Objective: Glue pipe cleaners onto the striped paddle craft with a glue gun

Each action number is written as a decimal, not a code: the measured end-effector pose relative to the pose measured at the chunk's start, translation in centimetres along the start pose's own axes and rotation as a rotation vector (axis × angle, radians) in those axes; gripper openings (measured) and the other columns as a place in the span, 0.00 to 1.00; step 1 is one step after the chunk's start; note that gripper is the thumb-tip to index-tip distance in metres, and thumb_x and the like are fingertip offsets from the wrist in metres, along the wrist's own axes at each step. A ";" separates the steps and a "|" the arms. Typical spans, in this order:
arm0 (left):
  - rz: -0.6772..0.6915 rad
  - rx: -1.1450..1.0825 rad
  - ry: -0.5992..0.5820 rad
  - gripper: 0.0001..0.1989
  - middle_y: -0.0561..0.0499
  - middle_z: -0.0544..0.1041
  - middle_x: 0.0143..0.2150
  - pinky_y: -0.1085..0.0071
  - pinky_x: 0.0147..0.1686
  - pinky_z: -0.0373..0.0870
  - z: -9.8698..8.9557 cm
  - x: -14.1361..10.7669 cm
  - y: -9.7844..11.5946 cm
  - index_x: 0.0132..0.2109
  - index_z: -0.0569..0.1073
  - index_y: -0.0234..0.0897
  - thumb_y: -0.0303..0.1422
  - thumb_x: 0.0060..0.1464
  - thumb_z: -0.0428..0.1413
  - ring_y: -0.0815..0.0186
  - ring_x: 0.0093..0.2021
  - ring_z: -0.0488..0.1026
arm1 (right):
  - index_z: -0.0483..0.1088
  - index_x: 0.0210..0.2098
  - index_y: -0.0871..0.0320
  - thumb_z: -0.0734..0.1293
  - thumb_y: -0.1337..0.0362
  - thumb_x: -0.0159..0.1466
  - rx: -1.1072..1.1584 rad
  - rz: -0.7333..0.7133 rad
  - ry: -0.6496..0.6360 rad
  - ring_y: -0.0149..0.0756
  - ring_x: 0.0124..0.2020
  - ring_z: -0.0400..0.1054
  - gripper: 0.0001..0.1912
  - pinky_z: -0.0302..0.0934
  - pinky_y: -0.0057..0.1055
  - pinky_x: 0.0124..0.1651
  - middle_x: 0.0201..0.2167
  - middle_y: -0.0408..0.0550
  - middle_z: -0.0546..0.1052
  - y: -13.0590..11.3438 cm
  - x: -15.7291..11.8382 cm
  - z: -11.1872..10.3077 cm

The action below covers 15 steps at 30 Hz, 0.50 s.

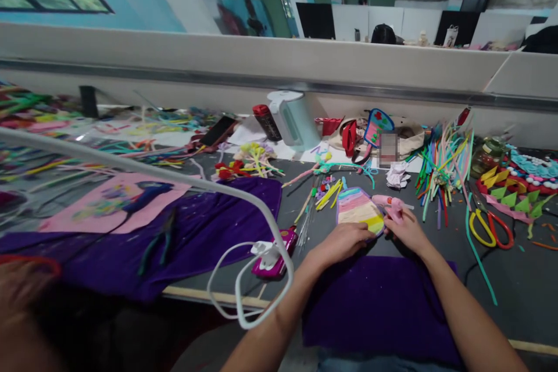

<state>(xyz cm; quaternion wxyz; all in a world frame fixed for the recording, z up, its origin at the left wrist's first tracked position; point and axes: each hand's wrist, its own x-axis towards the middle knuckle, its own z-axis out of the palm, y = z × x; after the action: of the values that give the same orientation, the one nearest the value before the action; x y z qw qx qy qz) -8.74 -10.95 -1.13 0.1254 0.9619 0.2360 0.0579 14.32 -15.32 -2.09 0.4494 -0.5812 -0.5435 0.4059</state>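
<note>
A flat piece striped in blue, pink, cream and yellow lies on the dark table, just beyond a purple cloth. My left hand rests on its near left edge, fingers pressed together over the border. My right hand is wrapped round a pink glue gun at the piece's right edge. The gun's front end points left, over the upper right of the piece. Whether my left fingers pinch the edge or only press on it is hard to tell.
A white cable arcs across the left foreground to a magenta power block. Beyond stand a kettle and pipe cleaners; scissors lie right. Another person's hand is at far left, near pliers.
</note>
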 end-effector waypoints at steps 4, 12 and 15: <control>0.012 -0.001 0.031 0.20 0.49 0.83 0.46 0.70 0.41 0.68 0.2 0.0 0.1 0.61 0.77 0.46 0.26 0.66 0.53 0.59 0.45 0.80 | 0.76 0.47 0.50 0.70 0.51 0.59 -0.011 0.035 0.075 0.40 0.23 0.74 0.19 0.71 0.38 0.25 0.33 0.46 0.80 -0.6 -0.2 -0.6; -0.011 -0.026 -0.062 0.20 0.47 0.80 0.50 0.70 0.45 0.69 -0.3 0.3 0.9 0.63 0.75 0.45 0.28 0.70 0.50 0.59 0.51 0.77 | 0.75 0.38 0.57 0.72 0.41 0.58 0.041 0.056 0.256 0.30 0.16 0.60 0.25 0.57 0.30 0.19 0.16 0.37 0.68 -1.7 -0.2 -3.2; -0.020 -0.028 -0.094 0.22 0.45 0.79 0.52 0.68 0.47 0.69 -0.6 0.3 1.1 0.65 0.73 0.44 0.26 0.69 0.49 0.58 0.53 0.76 | 0.74 0.43 0.58 0.72 0.40 0.60 -0.008 -0.010 0.265 0.30 0.17 0.61 0.27 0.58 0.30 0.20 0.19 0.38 0.71 -1.3 -0.2 -4.1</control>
<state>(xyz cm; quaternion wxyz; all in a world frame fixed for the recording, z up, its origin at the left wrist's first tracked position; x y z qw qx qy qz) -8.06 -11.60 -0.19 0.1501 0.9593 0.2387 0.0148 17.90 -15.89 0.22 0.5171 -0.6286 -0.4840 0.3212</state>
